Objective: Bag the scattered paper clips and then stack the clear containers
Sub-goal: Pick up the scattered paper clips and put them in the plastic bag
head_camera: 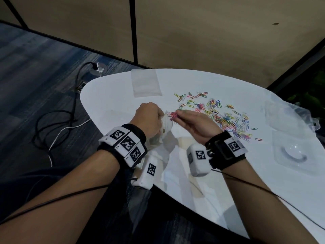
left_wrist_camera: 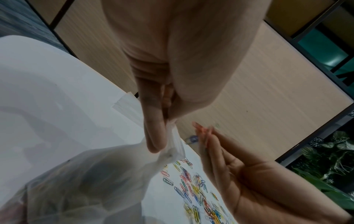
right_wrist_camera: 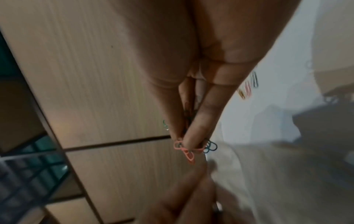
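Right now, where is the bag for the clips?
In the head view the bag hangs from the left hand, left of the clip pile, with the right hand beside its mouth.

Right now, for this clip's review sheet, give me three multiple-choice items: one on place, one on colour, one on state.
1. Where does the flat spare plastic bag lie?
A. far side of the table
B. on the floor
C. under the clear containers

2. What colour are the scattered paper clips?
A. all silver
B. mixed colours
C. all black

3. What is the right hand doing?
A. resting flat
B. pinching paper clips
C. lifting a container

Answers: 1 A, it lies beyond the clips; 2 B, pink, blue, yellow, green show; 3 B, clips stick out between its fingertips.
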A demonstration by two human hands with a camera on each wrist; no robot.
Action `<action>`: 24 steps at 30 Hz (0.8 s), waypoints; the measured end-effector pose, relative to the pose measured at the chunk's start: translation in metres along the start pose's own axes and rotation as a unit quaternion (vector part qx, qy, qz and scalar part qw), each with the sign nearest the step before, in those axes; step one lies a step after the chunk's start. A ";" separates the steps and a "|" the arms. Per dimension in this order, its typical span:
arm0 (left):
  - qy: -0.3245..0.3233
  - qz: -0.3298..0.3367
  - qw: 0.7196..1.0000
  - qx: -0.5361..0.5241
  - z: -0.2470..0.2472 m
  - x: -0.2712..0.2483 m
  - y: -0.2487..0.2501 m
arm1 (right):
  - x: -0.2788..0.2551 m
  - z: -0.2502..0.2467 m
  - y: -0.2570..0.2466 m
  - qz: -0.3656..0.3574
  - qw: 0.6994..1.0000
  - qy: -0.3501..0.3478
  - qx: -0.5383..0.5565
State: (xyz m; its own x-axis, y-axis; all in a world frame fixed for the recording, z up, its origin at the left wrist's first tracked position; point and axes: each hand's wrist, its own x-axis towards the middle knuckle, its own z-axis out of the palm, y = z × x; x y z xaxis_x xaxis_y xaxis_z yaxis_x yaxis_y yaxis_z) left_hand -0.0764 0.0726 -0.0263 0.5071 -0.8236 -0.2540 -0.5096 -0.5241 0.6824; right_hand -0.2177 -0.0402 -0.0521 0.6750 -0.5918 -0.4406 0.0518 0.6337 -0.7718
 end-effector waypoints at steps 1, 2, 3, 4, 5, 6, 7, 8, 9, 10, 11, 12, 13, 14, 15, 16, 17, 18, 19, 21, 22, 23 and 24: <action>0.001 0.003 1.000 0.001 0.000 0.001 -0.001 | 0.000 0.008 0.007 0.003 1.000 -0.006 -0.029; 0.005 0.004 1.000 -0.001 -0.001 0.001 -0.002 | 0.000 0.014 0.013 0.001 0.998 -0.008 -0.066; 0.008 0.002 1.000 -0.004 -0.002 0.002 -0.002 | 0.002 0.019 0.018 -0.008 0.993 0.000 -0.117; 0.009 -0.001 1.000 -0.006 -0.002 0.002 -0.003 | 0.004 0.021 0.022 -0.024 0.986 0.011 -0.163; 0.011 -0.004 1.000 -0.006 -0.003 0.001 -0.004 | 0.006 0.022 0.024 -0.047 0.975 0.023 -0.215; 0.011 -0.004 1.000 -0.005 -0.004 0.001 -0.004 | 0.008 0.023 0.025 -0.072 0.959 0.035 -0.273; 0.011 -0.002 1.000 -0.003 -0.005 0.000 -0.004 | 0.008 0.024 0.024 -0.098 0.932 0.044 -0.346; 0.010 0.001 1.000 0.001 -0.005 0.000 -0.004 | 0.009 0.026 0.024 -0.123 0.895 0.039 -0.426; 0.009 0.003 1.000 0.009 -0.005 0.000 -0.004 | 0.008 0.030 0.022 -0.142 0.848 0.019 -0.511; 0.008 0.004 1.000 0.018 -0.006 -0.001 -0.004 | 0.008 0.035 0.021 -0.151 0.794 -0.019 -0.588; 0.003 0.002 1.000 0.023 -0.007 -0.001 -0.003 | 0.007 0.039 0.018 -0.143 0.748 -0.062 -0.645; -0.004 0.002 1.000 0.022 -0.007 -0.002 -0.003 | 0.006 0.043 0.014 -0.126 0.717 -0.098 -0.678; -0.009 0.002 1.000 0.019 -0.008 -0.002 -0.004 | 0.007 0.044 0.008 -0.106 0.705 -0.118 -0.691; -0.009 0.003 1.000 0.017 -0.008 -0.002 -0.003 | 0.008 0.042 0.000 -0.089 0.719 -0.123 -0.679; -0.005 0.002 1.000 0.016 -0.009 -0.002 -0.004 | 0.010 0.040 -0.008 -0.076 0.757 -0.115 -0.639; -0.001 0.001 1.000 0.013 -0.009 -0.002 -0.004 | 0.012 0.035 -0.016 -0.067 0.808 -0.098 -0.576; 0.001 -0.001 1.000 0.009 -0.008 -0.001 -0.005 | 0.016 0.029 -0.024 -0.066 0.855 -0.073 -0.509; 0.005 -0.003 1.000 0.005 -0.008 -0.001 -0.006 | 0.024 0.021 -0.029 -0.073 0.886 -0.037 -0.457; 0.006 -0.005 1.000 0.002 -0.008 -0.001 -0.007 | 0.034 0.013 -0.032 -0.087 0.892 0.000 -0.443; 0.005 -0.004 1.000 -0.003 -0.008 -0.001 -0.007 | 0.059 -0.007 -0.026 -0.110 0.817 0.058 -0.562; 0.004 -0.001 1.000 -0.004 -0.007 -0.001 -0.008 | 0.069 -0.017 -0.019 -0.103 0.744 0.054 -0.659; 0.003 0.004 1.000 -0.004 -0.007 0.000 -0.007 | 0.076 -0.026 -0.008 -0.083 0.664 0.024 -0.743; 0.003 0.008 1.000 -0.001 -0.007 0.000 -0.007 | 0.080 -0.035 0.007 -0.067 0.591 -0.018 -0.803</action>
State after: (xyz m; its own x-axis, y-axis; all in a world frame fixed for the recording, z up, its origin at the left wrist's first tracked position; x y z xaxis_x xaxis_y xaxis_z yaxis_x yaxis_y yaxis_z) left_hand -0.0679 0.0777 -0.0266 0.5037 -0.8301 -0.2392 -0.5153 -0.5109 0.6881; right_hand -0.1888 -0.1007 -0.1091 0.7611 -0.5531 -0.3390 -0.6397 -0.7266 -0.2507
